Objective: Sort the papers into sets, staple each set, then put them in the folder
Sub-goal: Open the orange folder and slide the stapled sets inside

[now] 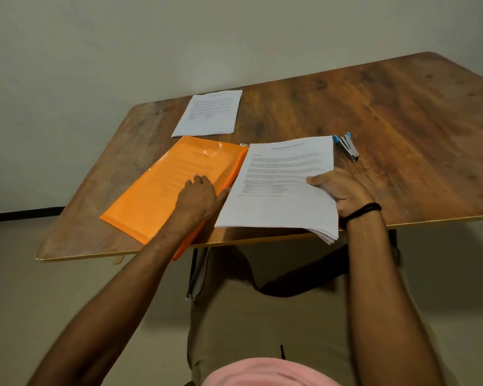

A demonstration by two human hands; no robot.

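both hands were occupied: the left hand [197, 195] was laid flat, fingers straight, on the folder [154, 190]; the paper stack [279, 188] was gripped by the right hand [345, 190], thumb on top.

- One head-worn view looks forward and steeply down, from close above.
- It faces the counter [374, 112] edge, both forearms and a plain wall beyond.

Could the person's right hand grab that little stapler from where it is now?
Probably yes. The stapler lies on bare table just beyond the right hand, with nothing between them. But that hand grips the stack of papers, so it would have to let go first.
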